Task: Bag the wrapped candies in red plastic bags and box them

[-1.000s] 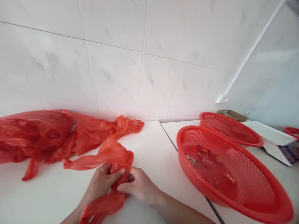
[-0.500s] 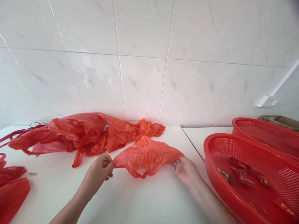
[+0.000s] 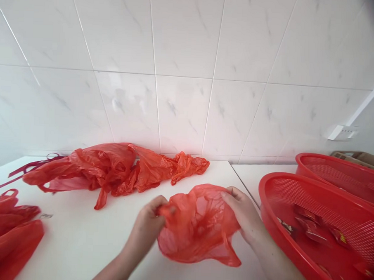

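Note:
Between my two hands a thin red plastic bag [image 3: 198,227] is spread, its mouth gaping toward me. My left hand [image 3: 149,221] pinches the bag's left side, fingers closed on a bunched part. On the far right side of the bag, my right hand [image 3: 241,210] grips the rim, thumb over the plastic and the other fingers partly hidden behind it. Behind the bag, a crumpled heap of red plastic bags [image 3: 96,165] lies along the wall. To the right stands a red plastic basket [image 3: 278,179] with several small wrapped packets [image 3: 313,228] at its bottom.
A second red basket [image 3: 328,162] stands behind the first, beside a cardboard box [image 3: 356,157]. At left lie more red bags [image 3: 12,231] and a dark red ribbon [image 3: 31,164]. A socket [image 3: 344,133] sits on the tiled wall. A seam splits the white tabletop [image 3: 86,239].
The bag has come nearer to me and its mouth has been spread open; before, it was stretched flat between my hands. My hands are closer together. The view has shifted slightly.

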Demonstrator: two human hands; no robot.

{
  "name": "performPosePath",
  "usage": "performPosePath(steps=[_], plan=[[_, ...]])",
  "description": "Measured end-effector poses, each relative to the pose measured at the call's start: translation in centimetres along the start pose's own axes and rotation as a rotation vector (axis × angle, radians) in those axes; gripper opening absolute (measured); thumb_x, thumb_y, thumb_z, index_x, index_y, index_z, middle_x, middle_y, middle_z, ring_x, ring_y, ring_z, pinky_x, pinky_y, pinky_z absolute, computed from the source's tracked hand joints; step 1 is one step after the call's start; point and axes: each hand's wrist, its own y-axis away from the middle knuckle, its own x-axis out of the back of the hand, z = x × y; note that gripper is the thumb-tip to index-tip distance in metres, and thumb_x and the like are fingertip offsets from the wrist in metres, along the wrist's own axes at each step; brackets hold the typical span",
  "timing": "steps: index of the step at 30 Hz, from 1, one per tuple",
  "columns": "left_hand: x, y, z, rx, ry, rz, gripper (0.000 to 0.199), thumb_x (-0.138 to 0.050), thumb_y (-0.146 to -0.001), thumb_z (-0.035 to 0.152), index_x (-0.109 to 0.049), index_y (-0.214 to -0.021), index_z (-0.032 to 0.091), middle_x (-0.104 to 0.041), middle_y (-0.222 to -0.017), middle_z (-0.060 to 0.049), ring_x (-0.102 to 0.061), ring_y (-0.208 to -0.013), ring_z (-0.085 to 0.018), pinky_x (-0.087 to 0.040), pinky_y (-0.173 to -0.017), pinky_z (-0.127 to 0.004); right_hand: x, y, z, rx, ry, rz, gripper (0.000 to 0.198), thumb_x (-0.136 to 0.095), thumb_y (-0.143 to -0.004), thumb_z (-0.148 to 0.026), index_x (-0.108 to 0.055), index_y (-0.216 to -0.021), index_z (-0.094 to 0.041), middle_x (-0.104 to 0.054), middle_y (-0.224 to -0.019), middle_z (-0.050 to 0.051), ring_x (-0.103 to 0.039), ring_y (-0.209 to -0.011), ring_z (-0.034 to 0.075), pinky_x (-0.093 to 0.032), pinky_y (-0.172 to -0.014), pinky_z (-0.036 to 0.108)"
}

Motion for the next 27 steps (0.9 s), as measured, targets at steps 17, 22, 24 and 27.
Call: performPosePath(steps=[17,22,24,27], plan=[[4.1,1.0,3.8,-0.152,-0.746,-0.099,0.045,-0.054,-0.079,0.027,-0.055,-0.123,0.03,-0.067,-0.11,-0.007,-0.063,-0.094,-0.026,-0.045,-0.076,-0.034,-0.1,0.3,-2.4,0.298,0.745,-0.005,0.048,-0.06,-0.078,-0.045,-0.053,-0.119,-0.022,-0.054,-0.123,0.01,-0.05,-0.114,0.028,-0.043,-0.092,0.042],[1.6,-0.3,3.1,0.052,-0.502,-0.048,0.026,-0.048,-0.08,0.028,-0.061,-0.102,0.025,-0.061,-0.066,0.001,-0.056,-0.061,-0.016,-0.039,-0.058,-0.024,-2.7,4.1,-2.7,0.921,0.858,0.116,0.014,-0.046,-0.09,-0.026,-0.059,-0.095,-0.023,-0.062,-0.095,0.005,-0.06,-0.089,0.017,-0.047,-0.08,0.03],[1.3,-0.4,3.0,0.124,-0.353,-0.075,0.021,-0.047,-0.079,0.029,-0.06,-0.094,0.023,-0.052,-0.058,0.005,-0.046,-0.05,-0.012,-0.033,-0.049,-0.022,-3.7,4.3,-1.5,0.807,0.983,-0.082,0.023,-0.038,-0.093,-0.019,-0.06,-0.088,-0.022,-0.062,-0.08,0.002,-0.059,-0.071,0.015,-0.045,-0.065,0.026],[2.6,-0.9,2.8,0.245,-0.204,-0.101,0.016,-0.047,-0.075,0.025,-0.057,-0.086,0.021,-0.043,-0.054,0.007,-0.036,-0.043,-0.009,-0.027,-0.043,-0.02,-3.6,2.7,0.4,0.408,1.242,-0.142,0.016,-0.048,-0.084,-0.016,-0.063,-0.086,-0.02,-0.064,-0.081,0.005,-0.061,-0.07,0.019,-0.041,-0.058,0.026]])
